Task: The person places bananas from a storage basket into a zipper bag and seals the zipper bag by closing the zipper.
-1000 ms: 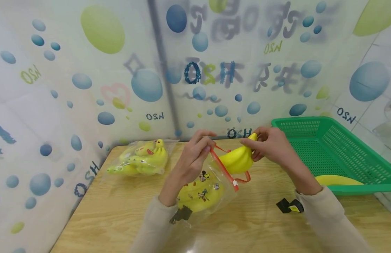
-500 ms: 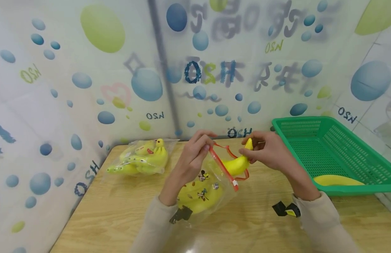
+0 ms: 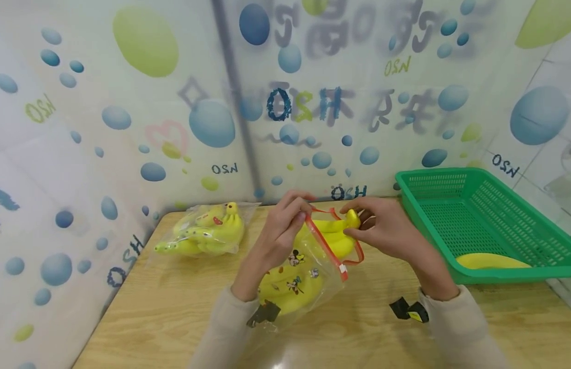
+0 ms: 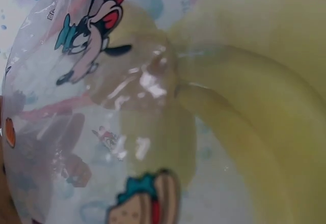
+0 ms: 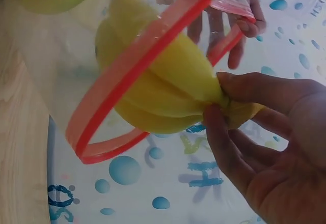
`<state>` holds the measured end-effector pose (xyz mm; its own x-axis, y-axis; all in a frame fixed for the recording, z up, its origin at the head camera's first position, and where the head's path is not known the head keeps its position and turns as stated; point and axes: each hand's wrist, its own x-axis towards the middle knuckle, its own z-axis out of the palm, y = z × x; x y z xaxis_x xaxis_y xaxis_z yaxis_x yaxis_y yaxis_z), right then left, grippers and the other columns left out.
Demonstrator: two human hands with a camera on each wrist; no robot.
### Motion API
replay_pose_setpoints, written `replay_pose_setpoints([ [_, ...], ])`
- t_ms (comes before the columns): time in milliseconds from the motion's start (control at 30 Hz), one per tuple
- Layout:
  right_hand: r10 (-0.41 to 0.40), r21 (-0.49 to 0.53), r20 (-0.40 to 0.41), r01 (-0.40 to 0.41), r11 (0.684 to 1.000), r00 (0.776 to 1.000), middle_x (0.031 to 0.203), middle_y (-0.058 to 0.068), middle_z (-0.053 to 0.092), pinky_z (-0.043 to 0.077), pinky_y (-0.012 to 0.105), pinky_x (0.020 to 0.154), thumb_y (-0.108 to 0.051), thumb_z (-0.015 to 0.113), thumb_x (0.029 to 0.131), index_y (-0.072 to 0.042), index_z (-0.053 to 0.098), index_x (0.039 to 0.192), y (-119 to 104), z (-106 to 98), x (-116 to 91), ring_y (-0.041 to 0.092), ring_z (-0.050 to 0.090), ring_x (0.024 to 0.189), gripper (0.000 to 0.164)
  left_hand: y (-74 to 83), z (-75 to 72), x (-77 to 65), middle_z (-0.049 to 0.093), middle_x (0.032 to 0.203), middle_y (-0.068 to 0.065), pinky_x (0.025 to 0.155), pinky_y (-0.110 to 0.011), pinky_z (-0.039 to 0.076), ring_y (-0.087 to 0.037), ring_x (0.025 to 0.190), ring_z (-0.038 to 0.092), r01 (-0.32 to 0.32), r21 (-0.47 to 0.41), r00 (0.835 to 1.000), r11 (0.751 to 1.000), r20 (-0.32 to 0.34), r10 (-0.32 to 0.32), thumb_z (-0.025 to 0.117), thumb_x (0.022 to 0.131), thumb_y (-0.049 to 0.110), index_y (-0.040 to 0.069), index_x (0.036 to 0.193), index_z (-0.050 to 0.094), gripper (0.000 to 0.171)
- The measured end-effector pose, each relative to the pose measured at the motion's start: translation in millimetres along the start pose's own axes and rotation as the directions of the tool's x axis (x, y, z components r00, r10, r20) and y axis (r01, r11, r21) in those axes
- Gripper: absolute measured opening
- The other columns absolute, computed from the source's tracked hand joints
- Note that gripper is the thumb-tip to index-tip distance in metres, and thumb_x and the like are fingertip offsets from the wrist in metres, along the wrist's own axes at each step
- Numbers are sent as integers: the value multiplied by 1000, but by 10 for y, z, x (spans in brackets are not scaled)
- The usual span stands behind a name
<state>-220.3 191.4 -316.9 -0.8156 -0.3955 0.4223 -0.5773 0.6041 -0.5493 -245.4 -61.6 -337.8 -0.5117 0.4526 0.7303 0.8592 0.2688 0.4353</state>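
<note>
My left hand (image 3: 283,230) grips the red-edged mouth of a clear zip bag (image 3: 329,287) printed with cartoon figures. Yellow bananas (image 3: 287,297) lie inside the bag; they also fill the right of the left wrist view. At the open mouth, my right hand (image 3: 387,225) pinches a toy-like banana bunch (image 3: 343,247) by its stem end. In the right wrist view the bunch (image 5: 191,79) passes through the red zip loop (image 5: 114,94), its body inside the bag and its stem outside. The left hand's fingers (image 5: 249,28) show behind the bag there.
Another clear bag of bananas (image 3: 211,236) lies at the back left of the wooden table (image 3: 151,312). On the right stands a green basket (image 3: 534,205) with a yellow banana (image 3: 493,261) in it. A patterned curtain (image 3: 290,154) closes off the back.
My right hand has moved left and slightly down, carrying the banana bunch further into the bag mouth and turning its stem. The left hand keeps its hold on the bag.
</note>
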Motion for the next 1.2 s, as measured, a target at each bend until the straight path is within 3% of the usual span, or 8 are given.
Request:
replay_pose_setpoints([
  [200,-106,-32,19,107,994,994,109,9,75,62,27,70,-4,86,80,-7,73,115,-4,153,42,13,73,79,37,12,7,8,60,126,-11,85,-33,51,-24,115,62,-5,-1,1000,1000,16,5,38,103,4,8,93,57,22],
  [567,-68,57,88,63,996,994,113,9,74,63,27,72,-2,79,85,-5,71,120,22,248,73,13,74,84,37,1,-12,2,60,128,-10,87,-34,50,-25,119,60,17,-26,1000,1000,12,-17,36,104,5,9,95,56,22],
  [833,-137,109,145,122,987,980,111,10,77,64,30,75,4,80,83,-6,74,117,97,347,107,17,77,86,36,7,-14,0,59,126,-9,85,-33,50,-22,121,60,14,-25,1000,1000,15,-13,36,104,5,10,93,56,23],
  [1200,-145,241,190,97,966,971,110,10,78,64,32,78,-4,77,89,-7,76,116,135,507,163,19,79,89,27,-15,-6,0,60,128,-10,88,-34,50,-23,121,61,-3,-23,1000,1000,-20,3,37,105,6,10,93,57,23],
])
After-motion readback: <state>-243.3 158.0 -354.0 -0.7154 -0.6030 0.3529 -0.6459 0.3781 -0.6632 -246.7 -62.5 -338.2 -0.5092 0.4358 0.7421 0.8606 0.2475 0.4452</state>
